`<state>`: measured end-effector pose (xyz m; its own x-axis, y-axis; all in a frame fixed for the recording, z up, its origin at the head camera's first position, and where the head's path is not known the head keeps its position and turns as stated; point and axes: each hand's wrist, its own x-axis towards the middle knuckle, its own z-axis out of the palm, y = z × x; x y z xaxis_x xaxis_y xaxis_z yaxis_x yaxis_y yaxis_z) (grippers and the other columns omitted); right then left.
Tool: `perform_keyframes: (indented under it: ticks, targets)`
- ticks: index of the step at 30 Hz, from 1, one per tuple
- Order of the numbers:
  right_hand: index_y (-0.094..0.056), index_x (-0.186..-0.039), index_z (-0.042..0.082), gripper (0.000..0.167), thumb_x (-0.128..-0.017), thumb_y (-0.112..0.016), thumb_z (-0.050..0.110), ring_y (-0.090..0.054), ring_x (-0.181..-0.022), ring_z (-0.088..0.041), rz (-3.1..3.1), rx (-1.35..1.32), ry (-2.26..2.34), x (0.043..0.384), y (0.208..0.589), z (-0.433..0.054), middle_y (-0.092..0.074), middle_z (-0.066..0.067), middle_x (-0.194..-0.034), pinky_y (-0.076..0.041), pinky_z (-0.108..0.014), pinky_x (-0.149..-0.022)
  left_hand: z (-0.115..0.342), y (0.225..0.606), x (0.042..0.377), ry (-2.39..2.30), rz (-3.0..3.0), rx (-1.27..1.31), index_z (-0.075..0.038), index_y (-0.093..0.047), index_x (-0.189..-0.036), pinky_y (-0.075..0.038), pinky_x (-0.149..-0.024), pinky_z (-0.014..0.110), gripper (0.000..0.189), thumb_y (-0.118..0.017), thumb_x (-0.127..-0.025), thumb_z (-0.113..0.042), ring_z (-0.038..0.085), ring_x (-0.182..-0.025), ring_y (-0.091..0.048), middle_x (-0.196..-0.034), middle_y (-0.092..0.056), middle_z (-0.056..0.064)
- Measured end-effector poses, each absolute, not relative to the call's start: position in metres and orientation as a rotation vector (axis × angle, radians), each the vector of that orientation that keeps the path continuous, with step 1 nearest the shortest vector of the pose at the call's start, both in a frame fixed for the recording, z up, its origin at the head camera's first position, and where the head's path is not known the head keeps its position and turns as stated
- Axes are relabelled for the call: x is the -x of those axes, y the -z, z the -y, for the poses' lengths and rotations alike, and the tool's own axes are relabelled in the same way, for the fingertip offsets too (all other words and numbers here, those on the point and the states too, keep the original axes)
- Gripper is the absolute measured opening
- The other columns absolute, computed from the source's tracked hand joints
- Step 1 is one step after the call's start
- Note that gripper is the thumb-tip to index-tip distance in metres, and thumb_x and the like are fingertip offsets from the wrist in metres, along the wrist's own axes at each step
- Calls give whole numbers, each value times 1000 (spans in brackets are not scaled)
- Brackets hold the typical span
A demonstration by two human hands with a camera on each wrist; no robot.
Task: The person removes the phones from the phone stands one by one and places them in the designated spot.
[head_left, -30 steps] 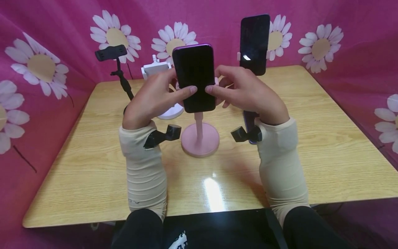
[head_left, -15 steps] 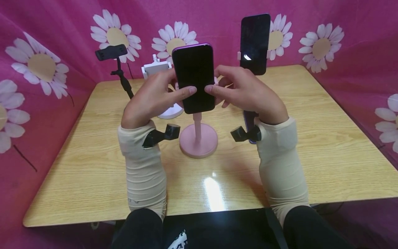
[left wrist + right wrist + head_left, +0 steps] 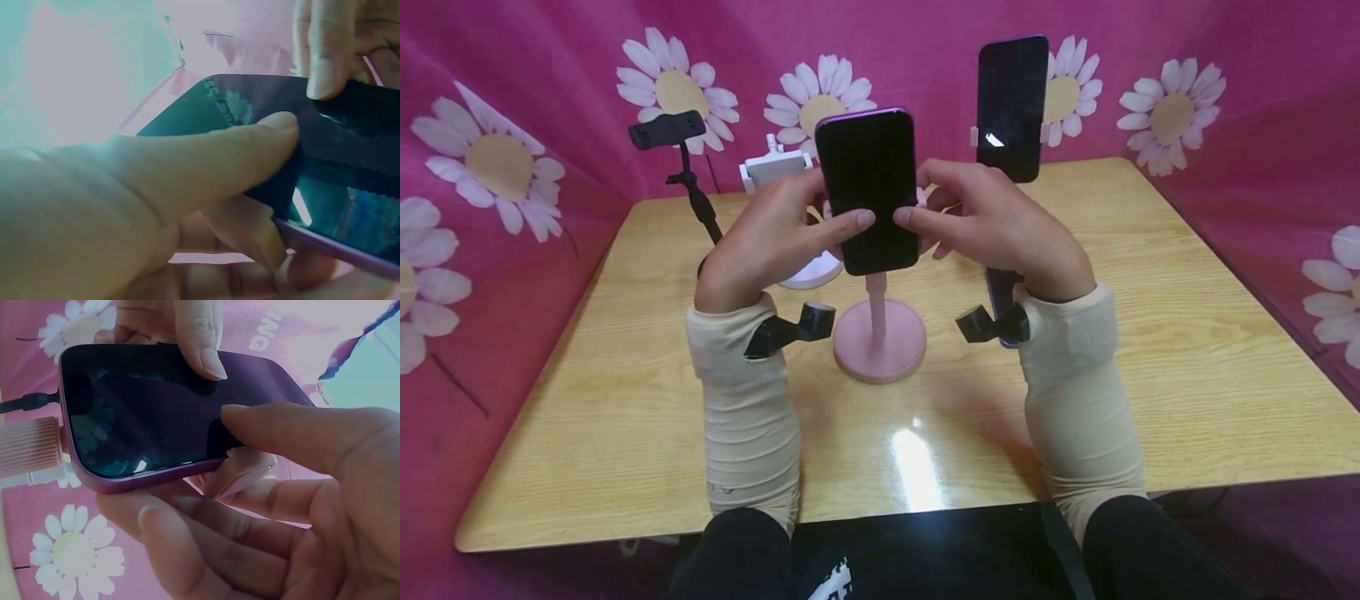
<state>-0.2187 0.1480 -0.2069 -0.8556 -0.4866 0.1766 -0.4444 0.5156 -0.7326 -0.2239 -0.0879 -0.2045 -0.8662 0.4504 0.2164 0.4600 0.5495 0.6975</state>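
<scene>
A phone [image 3: 867, 187] with a dark screen and purple rim sits upright in the clamp of a pink phone stand [image 3: 880, 354]. My left hand [image 3: 767, 229] grips its left side, thumb on the screen and fingers at the edge and behind. On the other side, my right hand [image 3: 1003, 218] holds it likewise, the two thumbs almost meeting. A pink clamp arm [image 3: 240, 472] shows at the phone's edge in the right wrist view, between right thumb and fingers. Fingertips behind the phone are partly hidden.
Behind on the left stand a black phone stand [image 3: 696, 196] and a white phone stand [image 3: 775, 164]. At the back right, another phone [image 3: 1012, 108] is held up in a clamp. A dark flat object [image 3: 1002, 300] lies partly under my right wrist on the wooden table [image 3: 1187, 333].
Almost nothing differs. The stand's pink base has shifted very slightly left since the first frame; both hands keep the same grip.
</scene>
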Motion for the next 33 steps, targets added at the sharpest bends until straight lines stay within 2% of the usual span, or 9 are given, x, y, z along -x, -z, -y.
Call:
perform_keyframes:
  ticks: [6,12,15,21,23,25,28,31,33]
  targets:
    - [-55,-124,16,38,-92,-65,34,-64,-81,-19,-2740,862,1239,215,206,-147,-68,-3,-95,-52,-38,-75,94,206,222,1226,2747,791,-15,-63,-121,-47,-78,38,39,-70,-88,-34,21,-90,-57,-101,-63,3]
    - [-38,-141,19,64,-88,-71,34,-61,-98,-12,-2804,876,1423,208,204,-140,-64,0,-110,-50,-35,-87,104,207,217,1154,2695,763,-13,-63,-114,-50,-81,35,39,-74,-84,-36,16,-88,-61,-98,-65,0]
    - [-30,-147,20,77,-85,-75,30,-60,-102,-9,-2866,877,1600,206,204,-130,-63,-1,-113,-49,-31,-88,107,208,215,1159,2673,755,-11,-62,-114,-51,-83,33,40,-74,-84,-35,13,-89,-60,-98,-66,0]
    - [-24,-149,11,91,-79,-80,27,-59,-98,-10,-2996,1034,1853,209,211,-103,-60,-7,-116,-49,-25,-87,112,213,214,1206,2608,759,-8,-62,-111,-50,-85,35,34,-74,-85,-27,12,-90,-60,-97,-65,2]
    - [-24,-149,7,92,-79,-80,29,-55,-109,-9,-3073,1133,1873,210,215,-95,-54,-10,-128,-46,-24,-94,112,215,214,1211,2581,768,-8,-63,-111,-51,-84,35,33,-74,-85,-25,12,-90,-60,-97,-66,1]
    - [-24,-147,3,92,-80,-78,33,-48,-116,-9,-3174,1235,1862,212,220,-87,-50,-13,-132,-44,-24,-96,111,216,215,1210,2557,780,-8,-63,-111,-51,-83,34,33,-75,-84,-23,11,-91,-60,-99,-66,1]
    - [-28,-145,1,89,-80,-76,40,-42,-118,-13,-3359,1310,1816,215,226,-75,-46,-16,-130,-44,-25,-93,109,217,216,1213,2529,796,-8,-63,-111,-51,-83,34,32,-75,-83,-18,11,-92,-60,-99,-65,0]
    - [-33,-143,3,86,-80,-74,47,-44,-102,-19,-3530,1266,1771,218,231,-66,-48,-16,-113,-47,-27,-76,108,218,217,1220,2514,800,-8,-63,-110,-51,-82,33,31,-74,-82,-15,11,-92,-59,-99,-63,0]
    - [-36,-142,5,85,-80,-72,50,-45,-97,-21,-3602,1157,1755,219,233,-61,-47,-15,-109,-47,-28,-71,107,219,217,1215,2508,798,-9,-64,-108,-51,-81,32,29,-74,-82,-14,10,-91,-58,-97,-63,-1]
